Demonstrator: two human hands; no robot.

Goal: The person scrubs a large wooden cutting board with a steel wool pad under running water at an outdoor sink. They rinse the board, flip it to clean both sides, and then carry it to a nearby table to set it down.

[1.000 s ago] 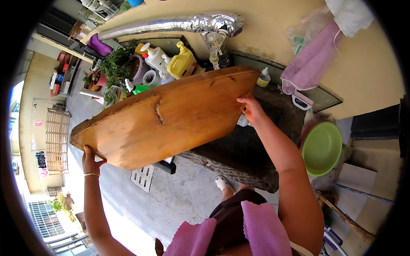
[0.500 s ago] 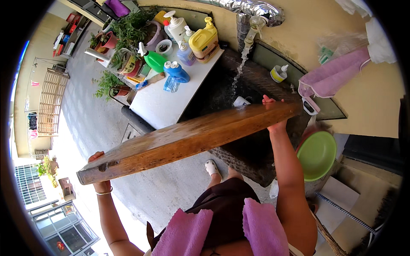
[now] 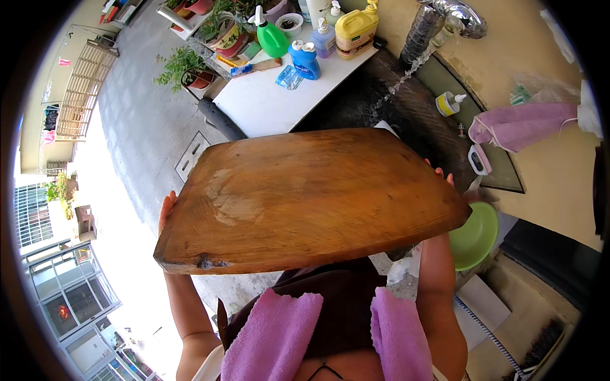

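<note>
A large, thick wooden board [image 3: 318, 197], brown and wet-looking with a pale worn patch near its left side, is held up in front of me. My left hand [image 3: 167, 208] grips its left edge; the fingertips show and the rest is behind the wood. At the opposite edge, my right hand [image 3: 441, 174] has its fingertips showing, with the palm hidden beneath the board. Beyond the board is a dark stone sink [image 3: 356, 101], where water runs from a tap [image 3: 445, 35] wrapped in silver foil. The board covers the sink's near part.
On a white counter [image 3: 260, 108] stand a green spray bottle [image 3: 272, 39], a blue bottle [image 3: 305, 60] and a yellow jug [image 3: 356, 30]. A bottle with a yellow label [image 3: 449, 103] and a scrub brush [image 3: 479, 160] sit along the sink's right side. A green basin [image 3: 475, 238] is at the right.
The board has come lower and nearer to me, and has tilted so its broad face shows instead of its long edge. Both hands still hold its ends. The view has shifted.
</note>
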